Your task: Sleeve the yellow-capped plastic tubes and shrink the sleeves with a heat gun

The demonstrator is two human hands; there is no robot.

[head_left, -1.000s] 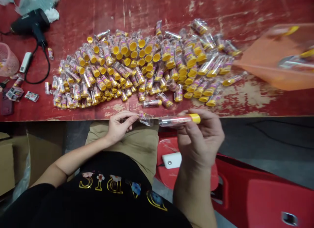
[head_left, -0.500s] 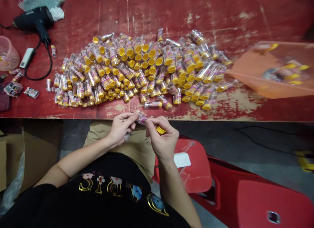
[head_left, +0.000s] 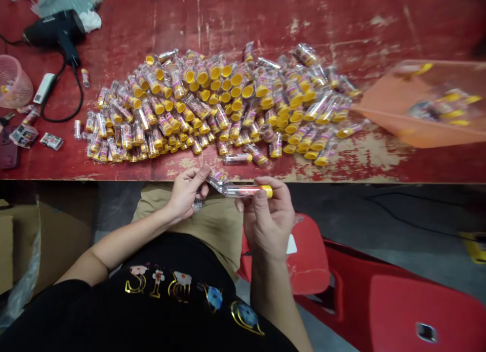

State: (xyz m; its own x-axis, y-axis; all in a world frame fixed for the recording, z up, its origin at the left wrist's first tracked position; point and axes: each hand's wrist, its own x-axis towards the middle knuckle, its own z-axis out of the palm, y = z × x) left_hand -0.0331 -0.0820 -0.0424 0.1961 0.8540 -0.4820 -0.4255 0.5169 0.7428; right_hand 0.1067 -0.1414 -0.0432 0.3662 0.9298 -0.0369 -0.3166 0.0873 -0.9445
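Note:
My right hand (head_left: 269, 210) is closed around the yellow-capped end of a clear tube (head_left: 243, 191) with something red inside. The tube lies level, just off the table's front edge. Between thumb and finger my left hand (head_left: 188, 192) pinches a printed clear plastic sleeve (head_left: 216, 181). The tube's left end meets the sleeve; whether it is inside the sleeve I cannot tell. Some clear plastic (head_left: 197, 205) also shows below the left fingers. Beyond both hands a large pile of yellow-capped tubes (head_left: 212, 104) in printed wraps covers the middle of the table.
An orange bin (head_left: 387, 106) holding several tubes sits at the right of the red table (head_left: 243, 18). At the left are a black heat gun (head_left: 56, 31) with a cord and a pink basket (head_left: 17, 84). Red stools (head_left: 421, 311) stand below on the right.
My right hand brought the tube left to the sleeve, touched the sleeve with its fingertips, and now holds the tube's end against it. My left hand keeps its pinch.

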